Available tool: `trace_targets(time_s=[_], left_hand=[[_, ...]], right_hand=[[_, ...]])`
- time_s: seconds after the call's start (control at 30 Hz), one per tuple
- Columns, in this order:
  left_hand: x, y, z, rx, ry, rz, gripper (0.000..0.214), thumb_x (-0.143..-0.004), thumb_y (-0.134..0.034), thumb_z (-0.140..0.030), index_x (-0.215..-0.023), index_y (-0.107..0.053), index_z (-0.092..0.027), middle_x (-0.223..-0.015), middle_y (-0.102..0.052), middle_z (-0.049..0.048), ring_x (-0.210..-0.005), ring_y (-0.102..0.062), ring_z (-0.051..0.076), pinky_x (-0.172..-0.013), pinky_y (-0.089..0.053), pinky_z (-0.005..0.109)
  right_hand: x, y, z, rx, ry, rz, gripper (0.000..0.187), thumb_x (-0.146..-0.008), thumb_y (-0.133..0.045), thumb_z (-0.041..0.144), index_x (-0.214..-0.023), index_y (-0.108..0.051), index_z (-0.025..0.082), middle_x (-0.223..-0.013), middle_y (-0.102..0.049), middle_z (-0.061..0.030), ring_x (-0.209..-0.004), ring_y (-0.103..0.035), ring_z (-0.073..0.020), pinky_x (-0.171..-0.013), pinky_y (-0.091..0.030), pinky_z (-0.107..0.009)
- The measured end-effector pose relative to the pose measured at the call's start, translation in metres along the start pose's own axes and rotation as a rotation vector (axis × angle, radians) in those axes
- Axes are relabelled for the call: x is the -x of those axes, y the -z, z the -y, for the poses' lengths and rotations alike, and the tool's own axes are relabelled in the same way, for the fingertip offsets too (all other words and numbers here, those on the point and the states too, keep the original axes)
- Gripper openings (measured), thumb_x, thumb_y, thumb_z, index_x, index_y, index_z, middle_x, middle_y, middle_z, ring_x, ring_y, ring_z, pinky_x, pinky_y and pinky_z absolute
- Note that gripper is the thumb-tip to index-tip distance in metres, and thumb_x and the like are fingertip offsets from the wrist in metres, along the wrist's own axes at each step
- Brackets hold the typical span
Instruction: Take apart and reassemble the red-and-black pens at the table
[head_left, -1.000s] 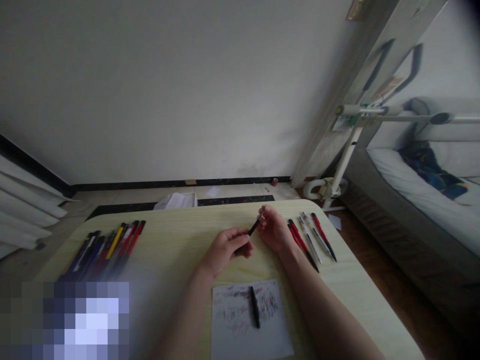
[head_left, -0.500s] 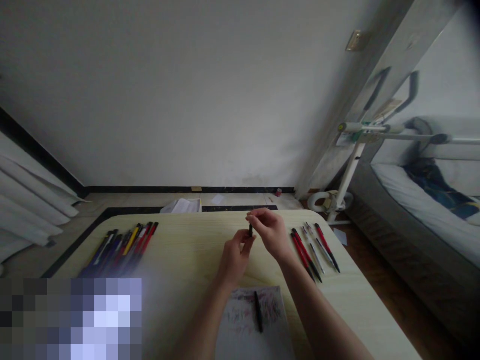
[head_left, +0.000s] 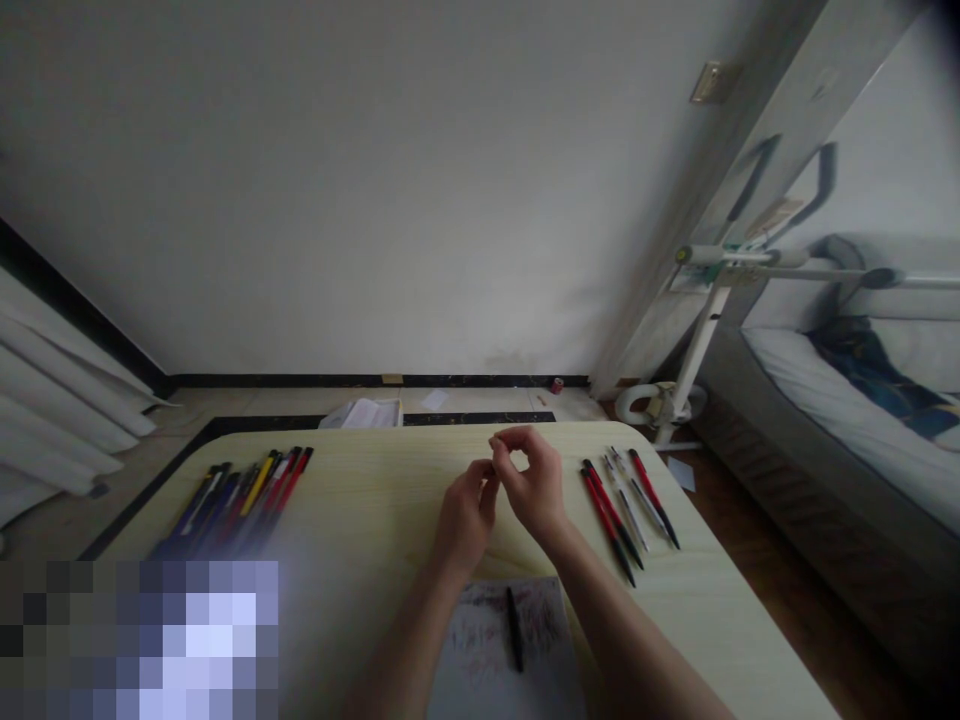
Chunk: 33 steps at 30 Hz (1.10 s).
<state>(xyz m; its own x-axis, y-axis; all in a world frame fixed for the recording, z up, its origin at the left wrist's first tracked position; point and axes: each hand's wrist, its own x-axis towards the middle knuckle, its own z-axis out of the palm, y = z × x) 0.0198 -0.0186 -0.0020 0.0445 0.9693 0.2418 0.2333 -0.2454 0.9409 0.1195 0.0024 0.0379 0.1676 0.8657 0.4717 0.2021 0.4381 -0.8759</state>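
My left hand (head_left: pixel 461 515) and my right hand (head_left: pixel 531 480) meet above the middle of the table. Both have their fingers pinched together, the right fingertips just above and touching or nearly touching the left ones. Whatever lies between them is hidden by the fingers. Below, on a sheet of paper (head_left: pixel 480 690) covered in dark and reddish scribbles, lies a black pen part (head_left: pixel 514 630). To the right of my right hand several pens lie side by side: red pens with black tips (head_left: pixel 606 515) and clear pens (head_left: pixel 628 500).
A row of pens (head_left: pixel 259 485) in yellow, red, black and blue lies on the left of the wooden table (head_left: pixel 360 520). Beyond the far edge a white box (head_left: pixel 365 412) stands on the floor. A white exercise frame (head_left: pixel 701 350) and a bed (head_left: pixel 825 400) are to the right.
The short dark piece visible between my hands before is now out of sight behind the fingers. My right hand has dropped slightly closer to the left.
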Motion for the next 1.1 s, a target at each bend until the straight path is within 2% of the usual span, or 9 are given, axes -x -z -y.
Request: trace_targets(time_s=[0.27,0.47,0.77,1.1], left_hand=[[0.0002,-0.0002,0.0008,-0.137,-0.059,0.039,0.015,-0.085,-0.042,-0.029,-0.09,-0.053,-0.02,-0.081,-0.063,0.0044,-0.073,-0.057,0.018,-0.065,-0.038,0.026],[-0.0007,-0.0022,0.0052,-0.246,-0.071,0.008,0.014,-0.084,-0.043,-0.029,-0.082,-0.051,-0.018,-0.082,-0.062,0.0054,-0.076,-0.057,0.018,-0.065,-0.039,0.026],[-0.0008,-0.0017,0.0014,-0.247,-0.067,0.011,0.012,-0.083,-0.044,-0.026,-0.083,-0.051,-0.017,-0.079,-0.062,0.0043,-0.071,-0.058,0.016,-0.059,-0.039,0.024],[0.0,-0.0018,0.004,-0.244,-0.074,0.018,0.016,-0.084,-0.042,-0.027,-0.087,-0.054,-0.017,-0.081,-0.062,0.0052,-0.074,-0.056,0.016,-0.063,-0.04,0.025]], right_hand=[[0.0023,-0.0014,-0.0029,0.091,0.072,-0.039,0.004,-0.074,-0.055,0.016,-0.074,-0.057,0.02,-0.066,-0.059,0.0001,-0.063,-0.054,-0.0142,-0.061,-0.043,-0.027],[0.0022,-0.0014,-0.0053,0.138,0.07,-0.041,0.002,-0.075,-0.053,0.017,-0.074,-0.055,0.018,-0.066,-0.059,-0.0003,-0.062,-0.055,-0.0133,-0.061,-0.044,-0.026],[0.0032,-0.0014,-0.0043,0.138,0.097,-0.036,0.002,-0.075,-0.054,0.017,-0.074,-0.055,0.018,-0.067,-0.06,-0.0001,-0.063,-0.055,-0.0128,-0.061,-0.044,-0.025],[0.0039,0.0001,-0.0055,0.134,0.084,-0.008,0.004,-0.078,-0.053,0.021,-0.076,-0.055,0.018,-0.069,-0.06,-0.0013,-0.065,-0.056,-0.0142,-0.062,-0.045,-0.027]])
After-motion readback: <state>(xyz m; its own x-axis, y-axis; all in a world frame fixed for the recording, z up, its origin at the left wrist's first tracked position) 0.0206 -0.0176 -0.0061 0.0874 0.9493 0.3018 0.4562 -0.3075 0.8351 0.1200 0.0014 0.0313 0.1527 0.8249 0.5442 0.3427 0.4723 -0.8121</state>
